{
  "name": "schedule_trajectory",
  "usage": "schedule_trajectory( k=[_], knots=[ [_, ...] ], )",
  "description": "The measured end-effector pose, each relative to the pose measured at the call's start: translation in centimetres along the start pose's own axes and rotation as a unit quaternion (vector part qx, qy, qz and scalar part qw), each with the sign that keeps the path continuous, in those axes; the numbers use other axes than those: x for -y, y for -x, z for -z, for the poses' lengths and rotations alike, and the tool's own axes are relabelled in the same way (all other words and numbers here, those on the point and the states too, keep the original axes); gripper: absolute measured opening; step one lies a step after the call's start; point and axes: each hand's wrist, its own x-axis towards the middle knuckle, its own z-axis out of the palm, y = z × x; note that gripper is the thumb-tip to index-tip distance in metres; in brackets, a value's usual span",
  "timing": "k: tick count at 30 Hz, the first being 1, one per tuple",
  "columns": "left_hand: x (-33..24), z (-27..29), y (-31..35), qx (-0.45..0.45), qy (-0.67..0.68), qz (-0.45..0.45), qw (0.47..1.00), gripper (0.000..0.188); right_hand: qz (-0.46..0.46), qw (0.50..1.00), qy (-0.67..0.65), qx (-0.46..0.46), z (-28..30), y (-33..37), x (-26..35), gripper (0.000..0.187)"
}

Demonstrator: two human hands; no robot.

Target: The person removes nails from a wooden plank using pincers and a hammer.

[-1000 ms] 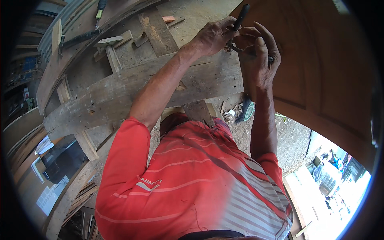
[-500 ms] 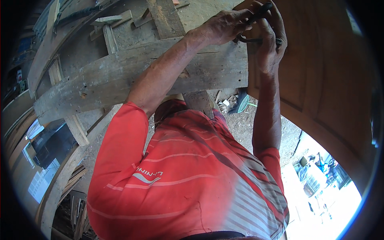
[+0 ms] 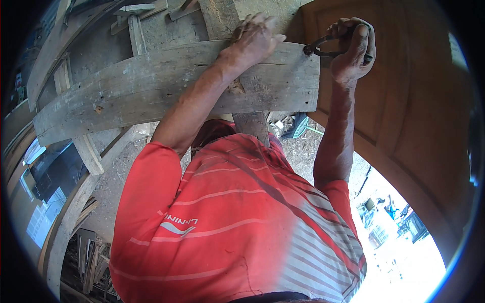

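My right hand [image 3: 353, 48] is closed round the handles of dark metal pincers [image 3: 326, 52], held up beside the brown wooden panel. The jaws meet the far right corner of a weathered grey board [image 3: 166, 83]; what they grip there is too small to make out. My left hand [image 3: 254, 40] is over the board's far edge, to the left of the pincers and apart from them. Its fingers are smeared by motion, with the thumb pointing right. Nothing shows in that hand.
The large brown panel [image 3: 364, 101] stands along the right side. A timber upright [image 3: 220, 20] rises behind the board, and a wooden frame [image 3: 45, 76] is at the left. Scrap wood [image 3: 91, 257] lies lower left. A green rake-like head [image 3: 300, 125] rests on the ground below the board.
My left hand has come off the pincers and moved left over the board. My right hand has shifted slightly right, still holding them, and the handles look closer together.
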Motion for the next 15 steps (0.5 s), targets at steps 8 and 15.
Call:
schedule_trajectory(
  k=[8,15],
  knots=[
    [0.7,-0.7,2.1,-0.011,0.008,0.007,1.000,0.033,-0.038,0.998,-0.029,0.035,0.8,-0.4,-0.3,0.035],
    [0.4,-0.3,2.4,-0.049,-0.054,-0.012,0.997,0.036,-0.024,0.999,0.005,-0.028,-0.6,-0.5,0.2,0.039]
  ],
)
